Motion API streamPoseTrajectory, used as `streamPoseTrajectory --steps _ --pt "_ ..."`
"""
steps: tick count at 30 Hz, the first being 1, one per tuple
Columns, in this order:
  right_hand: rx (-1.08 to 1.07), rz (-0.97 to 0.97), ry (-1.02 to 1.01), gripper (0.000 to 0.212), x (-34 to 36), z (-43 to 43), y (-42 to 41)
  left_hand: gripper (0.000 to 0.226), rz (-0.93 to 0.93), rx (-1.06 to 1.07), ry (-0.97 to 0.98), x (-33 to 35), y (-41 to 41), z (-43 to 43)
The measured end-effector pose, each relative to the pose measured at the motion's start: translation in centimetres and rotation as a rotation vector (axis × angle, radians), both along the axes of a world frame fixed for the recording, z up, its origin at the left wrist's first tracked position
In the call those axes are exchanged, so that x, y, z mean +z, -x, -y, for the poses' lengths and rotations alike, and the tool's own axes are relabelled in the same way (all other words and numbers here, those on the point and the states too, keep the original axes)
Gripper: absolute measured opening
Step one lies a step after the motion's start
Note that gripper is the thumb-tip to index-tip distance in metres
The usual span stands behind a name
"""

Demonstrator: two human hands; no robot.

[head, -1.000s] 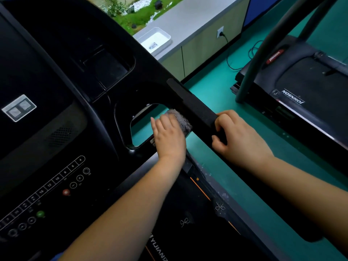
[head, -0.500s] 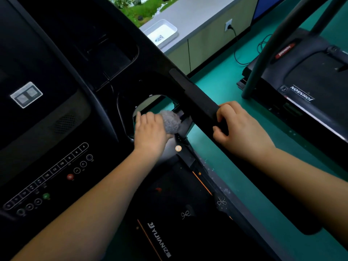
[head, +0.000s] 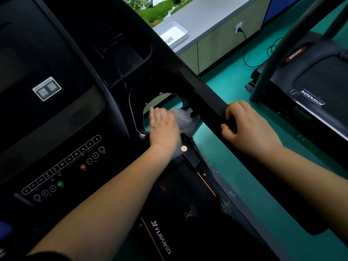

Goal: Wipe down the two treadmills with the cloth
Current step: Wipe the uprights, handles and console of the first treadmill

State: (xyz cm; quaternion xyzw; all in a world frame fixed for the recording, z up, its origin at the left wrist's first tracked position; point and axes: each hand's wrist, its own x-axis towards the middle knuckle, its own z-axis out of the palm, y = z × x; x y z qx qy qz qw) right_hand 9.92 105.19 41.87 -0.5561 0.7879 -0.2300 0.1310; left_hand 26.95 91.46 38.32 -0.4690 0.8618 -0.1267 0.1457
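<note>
We saw the left hand (head: 163, 129), blurred, with its fingers laid nearly straight on the grey cloth (head: 182, 117), pressing it to the near treadmill (head: 62, 132). The cloth bulged out on that hand's right, between the two hands. The right hand (head: 246, 129) was curled round the black handrail (head: 205, 100), with the second treadmill (head: 318, 81) well beyond it.

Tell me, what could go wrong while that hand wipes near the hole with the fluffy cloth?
1. The left hand seems to press the cloth flat rather than grip it, right beside the console opening; it might slip through and fall.
2. The left forearm passes close to the console buttons; a bump might press one.
</note>
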Motion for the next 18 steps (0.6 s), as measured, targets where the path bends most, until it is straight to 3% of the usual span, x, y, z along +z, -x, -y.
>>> streamPoseTrajectory --steps 4,10,18 --pt "-0.005 -0.020 -0.010 0.023 0.0 0.1 -0.1 0.060 -0.078 -0.082 0.062 -0.7 0.6 -0.5" --pt "-0.018 -0.019 -0.029 0.023 0.4 0.1 -0.3 0.069 -0.018 -0.142 0.276 -2.5 -9.4 -2.1" --pt "-0.011 -0.018 -0.061 0.023 0.7 0.0 -0.4 0.066 -0.029 -0.221 0.297 -1.3 -17.6 -3.8"
